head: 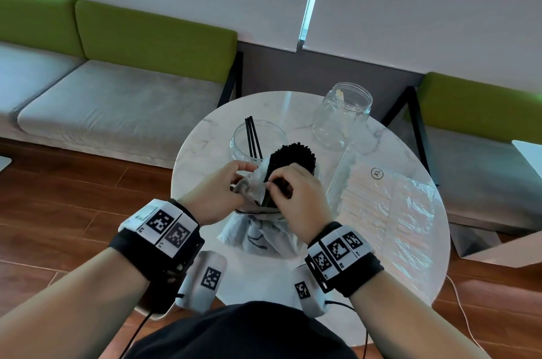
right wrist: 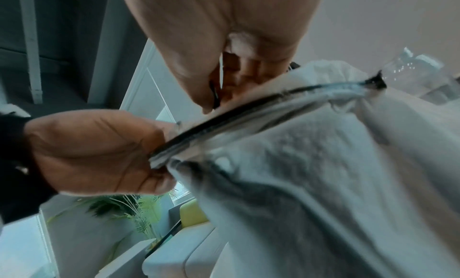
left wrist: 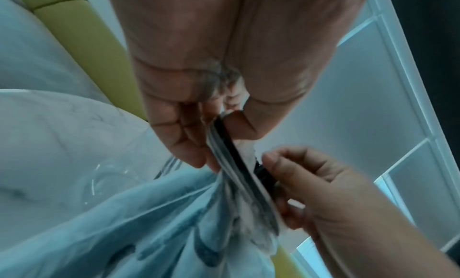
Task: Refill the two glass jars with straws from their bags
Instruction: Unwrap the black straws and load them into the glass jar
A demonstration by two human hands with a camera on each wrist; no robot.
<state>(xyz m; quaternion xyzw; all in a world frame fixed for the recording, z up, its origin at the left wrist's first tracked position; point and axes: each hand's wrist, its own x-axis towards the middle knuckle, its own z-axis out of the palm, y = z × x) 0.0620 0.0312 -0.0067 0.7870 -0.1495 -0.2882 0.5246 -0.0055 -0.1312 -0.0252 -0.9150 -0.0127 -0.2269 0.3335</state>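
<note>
Round marble table (head: 293, 112) seen from above, with 2 glass jars, 2 straw bags and both hands at work. The left hand (head: 217, 194) pinches the gathered mouth of the clear plastic bag (head: 258, 238) between thumb and curled fingers (left wrist: 189, 142); the same fold, edged by a dark strip, runs across both wrist views. The right hand (head: 296, 197) closes thumb and forefinger on the opposite lip of that bag, its remaining fingers curled, so both grips are narrow and hold the film. The bag stands near the table's middle, toward the near edge, and a dense bundle of black straws (head: 293, 157) projects upright from its mouth, just beyond the 2 hands. The left jar (head: 258, 138) sits directly behind the bag, left of centre, and contains 3 black straws (head: 252, 135) leaning against its rim. The right jar (head: 341, 115) stands at the far right edge of the table, well apart from the hands, with 1 or 2 pale straws (head: 344, 115) inside; the exact count cannot be told. A second bag of pale straws (head: 384, 206), marked XL, lies flat along the right edge. A green-backed bench with grey cushions (head: 117, 94) runs behind the table.
</note>
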